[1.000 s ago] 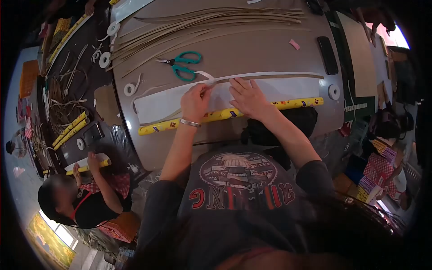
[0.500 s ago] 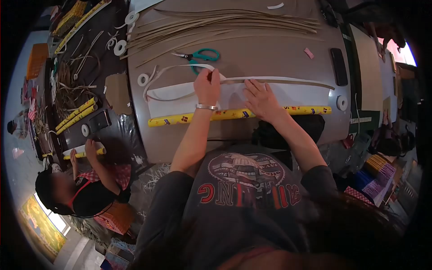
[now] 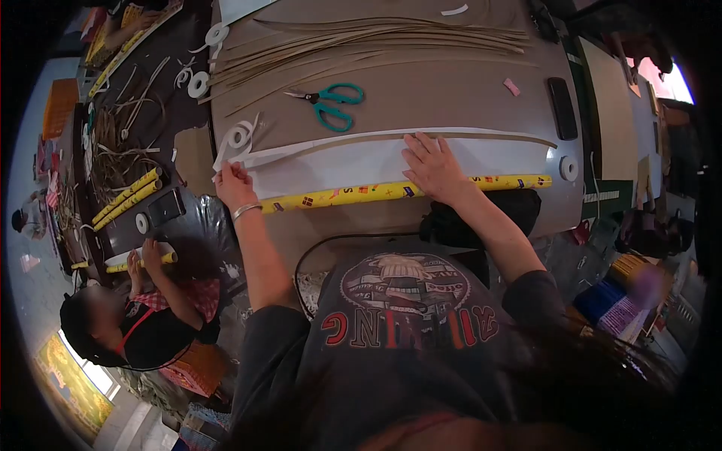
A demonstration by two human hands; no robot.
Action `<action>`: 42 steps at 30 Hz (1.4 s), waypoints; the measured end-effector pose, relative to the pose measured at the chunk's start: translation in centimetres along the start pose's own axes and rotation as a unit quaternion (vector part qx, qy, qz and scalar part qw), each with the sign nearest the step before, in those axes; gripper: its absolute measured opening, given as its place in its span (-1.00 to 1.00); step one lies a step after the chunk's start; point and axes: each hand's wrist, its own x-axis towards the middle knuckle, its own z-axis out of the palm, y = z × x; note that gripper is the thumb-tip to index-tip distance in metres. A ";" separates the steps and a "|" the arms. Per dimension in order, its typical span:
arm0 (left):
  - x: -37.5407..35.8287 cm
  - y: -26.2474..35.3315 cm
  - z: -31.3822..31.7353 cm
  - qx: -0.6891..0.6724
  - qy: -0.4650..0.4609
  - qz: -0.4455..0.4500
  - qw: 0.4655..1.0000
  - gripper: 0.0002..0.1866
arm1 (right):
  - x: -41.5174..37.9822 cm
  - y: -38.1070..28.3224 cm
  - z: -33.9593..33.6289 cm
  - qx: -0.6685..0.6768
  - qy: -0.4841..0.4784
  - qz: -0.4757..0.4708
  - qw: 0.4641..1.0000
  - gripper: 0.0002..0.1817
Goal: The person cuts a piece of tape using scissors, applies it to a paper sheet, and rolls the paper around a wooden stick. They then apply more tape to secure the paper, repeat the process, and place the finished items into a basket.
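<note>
A partly rolled yellow patterned sheet (image 3: 353, 194) lies along the table's near edge, its white side (image 3: 361, 163) unrolled above. A thin brown strip (image 3: 481, 137) runs along the far edge of the white side. My left hand (image 3: 234, 184) pinches the end of a white band (image 3: 282, 152) at the sheet's left end. Fingers spread, my right hand (image 3: 434, 167) lies flat on the sheet and strip right of centre. Teal-handled scissors (image 3: 329, 101) rest beyond the sheet. A white tape roll (image 3: 238, 135) sits just above my left hand.
Long brown strips (image 3: 361, 45) lie across the table's far part. A phone (image 3: 561, 108) and another tape roll (image 3: 568, 167) are at the right. At the left, a person in a black cap (image 3: 135, 319) handles a yellow roll (image 3: 139, 261) at a dark table.
My left hand has moved left and slightly down, from the middle of the sheet to its left end. The looped white band is now drawn out leftward. My right hand stays nearly in place.
</note>
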 end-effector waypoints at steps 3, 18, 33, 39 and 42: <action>-0.5 1.1 -0.7 -0.071 0.019 0.010 0.997 -0.82 | 0.1 0.0 -0.2 0.006 0.009 -0.006 1.000 -0.54; -11.4 -5.0 11.2 0.565 -0.343 0.424 0.620 -0.77 | -0.1 0.3 0.0 0.017 0.014 -0.007 1.000 -0.55; -8.7 -4.0 11.0 0.542 -0.482 0.201 0.658 -0.79 | -0.2 0.6 -0.4 0.033 -0.008 0.010 0.999 -0.50; -7.1 -4.5 10.0 0.561 -0.430 0.207 0.677 -0.79 | -0.2 0.6 -0.4 0.033 -0.010 0.005 0.999 -0.49; -5.8 -4.6 9.4 0.536 -0.434 0.167 0.704 -0.77 | -0.1 0.5 -0.6 0.019 -0.014 0.002 1.000 -0.49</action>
